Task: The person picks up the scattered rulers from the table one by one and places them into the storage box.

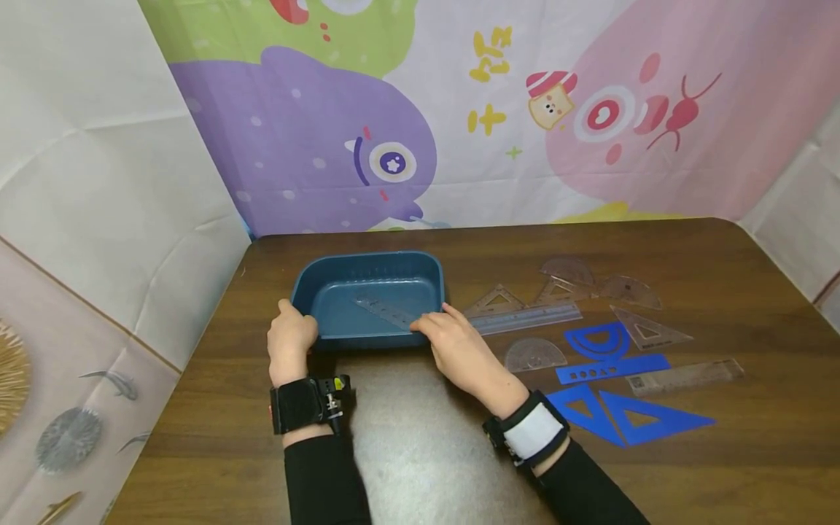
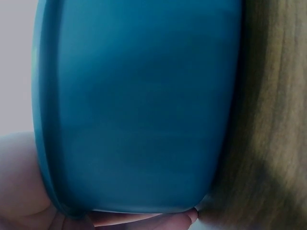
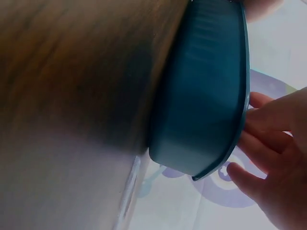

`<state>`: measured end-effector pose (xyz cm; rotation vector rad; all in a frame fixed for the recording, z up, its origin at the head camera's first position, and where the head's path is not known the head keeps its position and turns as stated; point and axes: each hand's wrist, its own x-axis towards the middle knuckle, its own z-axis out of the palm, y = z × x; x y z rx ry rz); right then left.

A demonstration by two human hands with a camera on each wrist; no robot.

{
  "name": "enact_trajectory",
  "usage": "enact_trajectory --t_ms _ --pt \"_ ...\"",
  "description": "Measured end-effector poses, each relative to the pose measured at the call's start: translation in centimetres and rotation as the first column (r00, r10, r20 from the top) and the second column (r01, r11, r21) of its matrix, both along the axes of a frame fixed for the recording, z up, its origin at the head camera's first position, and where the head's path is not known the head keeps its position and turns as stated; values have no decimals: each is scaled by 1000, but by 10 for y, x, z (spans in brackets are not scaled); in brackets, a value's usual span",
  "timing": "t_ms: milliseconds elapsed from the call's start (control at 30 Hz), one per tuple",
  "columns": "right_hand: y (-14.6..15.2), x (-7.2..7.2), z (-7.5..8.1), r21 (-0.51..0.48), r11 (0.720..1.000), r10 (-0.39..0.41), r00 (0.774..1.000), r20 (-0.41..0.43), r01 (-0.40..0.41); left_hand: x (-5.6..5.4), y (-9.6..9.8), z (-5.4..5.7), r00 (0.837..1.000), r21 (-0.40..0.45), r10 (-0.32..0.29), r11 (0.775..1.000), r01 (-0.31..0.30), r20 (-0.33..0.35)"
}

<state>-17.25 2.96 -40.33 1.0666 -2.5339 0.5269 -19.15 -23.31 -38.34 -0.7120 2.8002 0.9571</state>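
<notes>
A dark teal plastic tray point(image 1: 367, 341) stands towards the back left of the table. My left hand point(image 1: 291, 340) grips its front left corner, with fingers around the outside wall, as the left wrist view also shows. Inside the tray lies a clear ruler point(image 1: 383, 312), slanting down to the right. At the ruler's near end, my right hand point(image 1: 462, 356) reaches over the tray's right front rim and pinches it with its fingertips. In the right wrist view the right hand's fingers point(image 3: 259, 148) are bent over the rim; the ruler is hidden there behind the tray wall.
To the right lie clear set squares point(image 1: 650, 332), clear protractors point(image 1: 534, 354), a long clear ruler point(image 1: 525, 319) and a short one point(image 1: 689, 377). Nearer are a blue protractor point(image 1: 597, 340), a blue ruler point(image 1: 613, 369) and blue set squares point(image 1: 663, 426). A printed cloth point(image 1: 459, 168) hangs behind.
</notes>
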Motion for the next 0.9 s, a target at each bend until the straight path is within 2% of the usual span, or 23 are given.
enact_trajectory --t_ms 167,367,500,600,700,800,900 --pt "7 -4 6 -50 997 -49 997 64 52 0 1 1 1000 0 -5 1000 5 5" --pt "25 -12 13 -101 987 -117 992 54 122 0 1 2 1000 -9 -15 1000 15 7" --pt "41 -18 14 -67 971 -222 968 117 231 -1 1 2 1000 -5 -19 1000 19 12" --pt "58 -21 17 18 952 -301 922 243 306 -1 1 2 1000 -5 -19 1000 19 16" --pt "75 -23 20 127 928 -373 855 361 352 0 1 1 1000 -6 -17 1000 17 15" --pt "88 -23 23 204 911 -412 793 449 358 0 1 1 1000 -8 -10 1000 10 11" --pt "98 -22 26 264 912 -411 729 548 315 0 1 1 1000 -14 -7 1000 7 10"
